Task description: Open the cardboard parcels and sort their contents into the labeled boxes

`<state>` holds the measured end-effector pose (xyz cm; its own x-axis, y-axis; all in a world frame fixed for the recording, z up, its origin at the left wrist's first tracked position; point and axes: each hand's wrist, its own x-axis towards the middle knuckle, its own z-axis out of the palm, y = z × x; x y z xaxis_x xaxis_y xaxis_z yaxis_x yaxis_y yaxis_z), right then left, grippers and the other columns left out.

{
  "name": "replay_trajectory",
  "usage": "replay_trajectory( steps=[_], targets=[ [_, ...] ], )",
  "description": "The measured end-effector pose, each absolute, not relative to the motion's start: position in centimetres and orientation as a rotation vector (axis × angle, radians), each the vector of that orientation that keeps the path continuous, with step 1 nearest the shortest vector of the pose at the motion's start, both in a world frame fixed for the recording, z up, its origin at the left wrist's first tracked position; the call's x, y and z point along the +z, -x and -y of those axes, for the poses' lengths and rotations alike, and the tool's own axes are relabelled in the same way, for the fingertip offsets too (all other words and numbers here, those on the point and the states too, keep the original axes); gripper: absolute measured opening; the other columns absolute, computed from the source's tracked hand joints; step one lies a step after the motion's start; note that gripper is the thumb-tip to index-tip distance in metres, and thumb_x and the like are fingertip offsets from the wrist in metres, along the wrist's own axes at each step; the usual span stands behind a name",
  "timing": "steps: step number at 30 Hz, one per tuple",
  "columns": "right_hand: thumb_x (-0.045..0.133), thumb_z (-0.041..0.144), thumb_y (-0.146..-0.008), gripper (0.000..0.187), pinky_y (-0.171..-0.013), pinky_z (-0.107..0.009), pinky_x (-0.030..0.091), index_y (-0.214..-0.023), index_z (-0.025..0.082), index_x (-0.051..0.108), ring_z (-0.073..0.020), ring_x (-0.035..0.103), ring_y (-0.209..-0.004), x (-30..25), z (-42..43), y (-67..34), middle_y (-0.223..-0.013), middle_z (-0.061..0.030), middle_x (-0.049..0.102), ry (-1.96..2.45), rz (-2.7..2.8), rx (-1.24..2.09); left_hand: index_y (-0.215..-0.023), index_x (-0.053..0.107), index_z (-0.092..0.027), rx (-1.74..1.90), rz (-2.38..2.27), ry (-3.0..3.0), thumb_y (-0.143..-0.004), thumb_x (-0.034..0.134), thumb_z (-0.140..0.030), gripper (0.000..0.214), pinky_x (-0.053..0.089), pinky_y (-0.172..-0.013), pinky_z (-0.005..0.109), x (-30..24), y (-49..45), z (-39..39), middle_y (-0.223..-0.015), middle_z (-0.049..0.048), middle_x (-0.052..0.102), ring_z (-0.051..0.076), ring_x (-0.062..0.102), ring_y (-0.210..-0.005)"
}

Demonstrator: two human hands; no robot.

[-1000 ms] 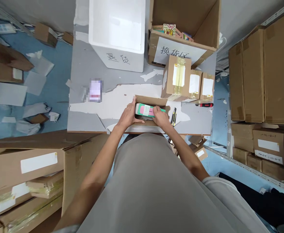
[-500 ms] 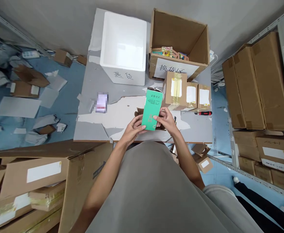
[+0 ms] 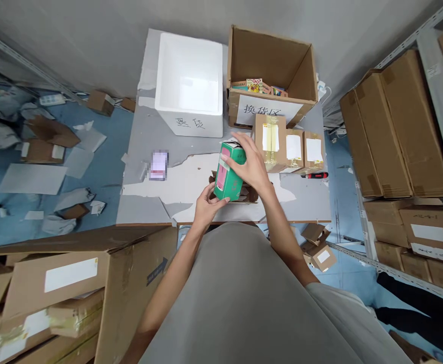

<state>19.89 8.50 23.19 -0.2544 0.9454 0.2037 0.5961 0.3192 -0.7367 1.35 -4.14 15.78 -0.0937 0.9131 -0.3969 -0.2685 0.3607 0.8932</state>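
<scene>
A green box (image 3: 233, 183) with a pink panel on one side is held tilted above the table between both hands. My left hand (image 3: 206, 206) grips its lower left corner, fingers closed on it. My right hand (image 3: 252, 167) wraps over the upper end, thumb across the pink side and fingers at the top flap. Beneath it lies an open brown carton (image 3: 249, 194), largely hidden by the box and my hands.
At the back stand a white foam bin (image 3: 191, 124) and a large carton (image 3: 297, 114) with colourful small boxes inside. Taped parcels (image 3: 270, 141) and a red-black cutter (image 3: 315, 175) are on the right. A blurred lilac item (image 3: 158, 166) lies left. Cartons fill the big box (image 3: 138, 278) at lower left.
The green box has turned so its pink side shows. My right hand has moved from its lower right edge up to its top end. My left hand still holds the bottom.
</scene>
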Motion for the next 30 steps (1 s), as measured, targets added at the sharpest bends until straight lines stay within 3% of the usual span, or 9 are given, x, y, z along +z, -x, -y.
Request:
replay_trajectory(
  steps=[2, 5, 7, 12, 18, 21, 26, 30],
  targets=[
    [0.054, 0.063, -0.118, 0.052, -0.136, -0.064, 0.046, -0.158, 0.032, 0.066, -0.0363, 0.058, -0.157, 23.2, -9.4, -18.9, -0.159, -0.0107, 0.069, 1.326, 1.950, 0.689, -0.139, 0.069, -0.023, 1.149, -1.327, -0.684, -0.059, 0.111, -0.043, 0.093, 0.068, -0.105, 0.042, 16.1, -1.7, 4.5, -0.156, 0.0157, 0.070, 0.028, 0.082, -0.115],
    [0.050, 0.060, -0.120, 0.046, -0.131, -0.057, 0.052, -0.140, 0.029, 0.076, -0.0315, 0.066, -0.145, 22.6, -10.3, -18.4, -0.144, -0.0091, 0.077, 1.250, 1.901, 0.741, -0.134, 0.071, -0.024, 1.174, -1.296, -0.612, -0.068, 0.107, -0.048, 0.079, 0.067, -0.106, 0.042, 16.5, -1.8, 5.0, -0.150, 0.0134, 0.074, 0.027, 0.080, -0.120],
    [0.051, 0.062, -0.119, 0.047, -0.127, -0.053, 0.054, -0.137, 0.027, 0.077, -0.0295, 0.070, -0.141, 22.1, -10.9, -18.6, -0.141, -0.0087, 0.079, 1.188, 1.859, 0.806, -0.129, 0.075, -0.023, 1.136, -1.207, -0.511, -0.072, 0.104, -0.050, 0.069, 0.067, -0.108, 0.043, 16.6, -1.5, 5.3, -0.143, 0.0123, 0.079, 0.027, 0.079, -0.122],
    [0.053, 0.069, -0.115, 0.054, -0.122, -0.052, 0.057, -0.136, 0.026, 0.078, -0.0291, 0.072, -0.136, 20.8, -11.5, -19.4, -0.141, -0.0105, 0.081, 1.146, 1.740, 0.901, -0.117, 0.085, -0.018, 1.060, -1.070, -0.390, -0.064, 0.109, -0.046, 0.064, 0.063, -0.116, 0.041, 16.6, -0.9, 5.5, -0.128, 0.0121, 0.085, 0.027, 0.080, -0.119],
    [0.060, 0.076, -0.108, 0.056, -0.113, -0.047, 0.060, -0.123, 0.025, 0.078, -0.0276, 0.075, -0.124, 21.1, -10.9, -19.4, -0.130, -0.0096, 0.083, 1.195, 1.652, 0.972, -0.124, 0.080, -0.018, 1.105, -1.145, -0.433, -0.061, 0.110, -0.045, 0.075, 0.058, -0.123, 0.047, 16.2, -1.3, 5.8, -0.130, 0.0135, 0.085, 0.030, 0.079, -0.126],
    [0.067, 0.078, -0.104, 0.057, -0.114, -0.045, 0.059, -0.116, 0.023, 0.076, -0.0272, 0.075, -0.121, 21.9, -10.5, -18.9, -0.124, -0.0087, 0.083, 1.255, 1.670, 0.949, -0.131, 0.072, -0.020, 1.162, -1.296, -0.547, -0.059, 0.110, -0.043, 0.085, 0.060, -0.117, 0.046, 15.8, -1.2, 5.9, -0.131, 0.0138, 0.082, 0.031, 0.078, -0.127],
    [0.077, 0.068, -0.102, 0.047, -0.118, -0.051, 0.056, -0.117, 0.024, 0.073, -0.0303, 0.074, -0.120, 21.9, -9.7, -17.7, -0.125, -0.0092, 0.081, 1.404, 1.731, 0.852, -0.137, 0.060, -0.023, 1.217, -1.557, -0.694, -0.059, 0.110, -0.042, 0.095, 0.064, -0.094, 0.038, 15.6, -1.2, 6.4, -0.119, 0.0090, 0.075, 0.025, 0.078, -0.103],
    [0.074, 0.059, -0.104, 0.034, -0.114, -0.049, 0.058, -0.111, 0.025, 0.072, -0.0298, 0.074, -0.116, 21.0, -9.5, -17.3, -0.120, -0.0085, 0.082, 1.331, 1.692, 0.825, -0.130, 0.062, -0.024, 1.225, -1.434, -0.706, -0.070, 0.105, -0.046, 0.077, 0.064, -0.096, 0.036, 15.7, -0.6, 6.9, -0.131, 0.0110, 0.074, 0.025, 0.076, -0.113]
  ],
)
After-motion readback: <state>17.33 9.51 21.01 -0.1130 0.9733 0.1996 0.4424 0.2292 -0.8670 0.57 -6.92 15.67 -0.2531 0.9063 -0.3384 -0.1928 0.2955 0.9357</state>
